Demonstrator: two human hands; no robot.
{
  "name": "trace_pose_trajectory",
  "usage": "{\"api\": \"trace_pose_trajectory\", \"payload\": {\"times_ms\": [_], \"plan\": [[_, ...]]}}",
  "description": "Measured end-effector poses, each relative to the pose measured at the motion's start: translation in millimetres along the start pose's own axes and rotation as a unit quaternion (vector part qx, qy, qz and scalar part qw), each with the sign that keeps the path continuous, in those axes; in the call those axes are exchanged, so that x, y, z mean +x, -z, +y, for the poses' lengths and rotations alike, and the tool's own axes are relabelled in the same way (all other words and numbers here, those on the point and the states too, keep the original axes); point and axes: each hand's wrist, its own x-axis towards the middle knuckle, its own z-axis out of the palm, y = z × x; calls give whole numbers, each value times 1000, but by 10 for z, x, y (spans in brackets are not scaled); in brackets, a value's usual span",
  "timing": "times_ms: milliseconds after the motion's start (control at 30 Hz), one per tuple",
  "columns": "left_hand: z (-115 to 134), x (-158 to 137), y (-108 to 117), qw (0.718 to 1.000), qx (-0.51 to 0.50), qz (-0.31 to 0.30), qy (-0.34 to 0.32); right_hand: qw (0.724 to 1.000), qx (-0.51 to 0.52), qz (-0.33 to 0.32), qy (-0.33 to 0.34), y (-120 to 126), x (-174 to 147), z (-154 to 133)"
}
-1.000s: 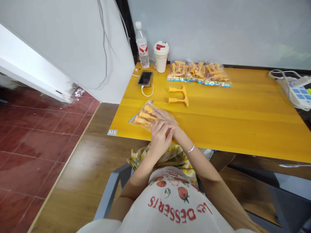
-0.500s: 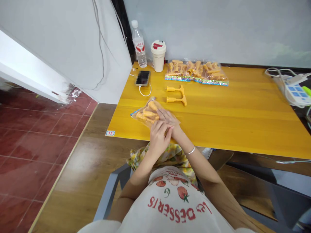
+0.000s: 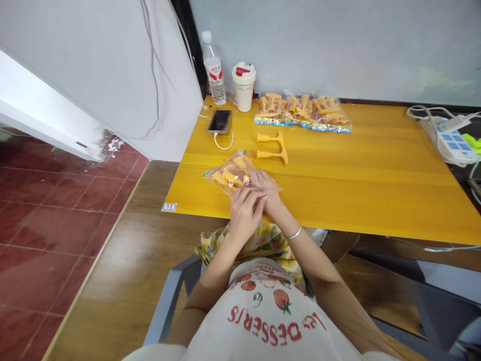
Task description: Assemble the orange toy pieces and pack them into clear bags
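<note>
A clear plastic bag with a colourful printed edge lies near the front left of the table. Several orange-yellow plastic pieces are inside it. My left hand is closed, thumb and fingers pinched at the near right side of the bag. Just beyond it, my right hand grips the same side, its fingers bent over the plastic and partly hidden. The two hands touch. Behind the bag, two T-shaped orange-yellow pieces lie loose, one beyond the other.
Filled bags of similar pieces lie along the back of the table. A water bottle, a lidded cup and a phone on a white cable stand at the back left. A power strip with cords is at the far right.
The bag has shifted slightly right, and the pieces inside lie a little differently. Both hands stay at its near right side, with the right hand's fingers more bent.
</note>
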Motion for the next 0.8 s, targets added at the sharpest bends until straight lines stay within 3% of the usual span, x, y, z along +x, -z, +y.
{"api": "trace_pose_trajectory", "payload": {"times_ms": [200, 300, 500, 567, 700, 800], "plan": [[-67, -60, 44, 1000, 2, 7, 19, 995, 88, 17, 32, -59, -40, 90], [-209, -121, 96, 998, 20, 27, 54, 984, 153, 51, 75, -81, -156, 187], [-530, -135, 244, 993, 46, 62, 88, 975, 196, 64, 88, -45, -460, 295], [-584, -111, 247, 994, 74, 22, 78, 975, 192, 67, 86, -65, -449, 296], [-603, -105, 153, 979, 138, -141, 59, 978, 189, 71, 55, -186, -277, 278], [-589, -144, 96, 969, 162, -174, 63, 977, 203, 64, 27, -201, -242, 297]]}}
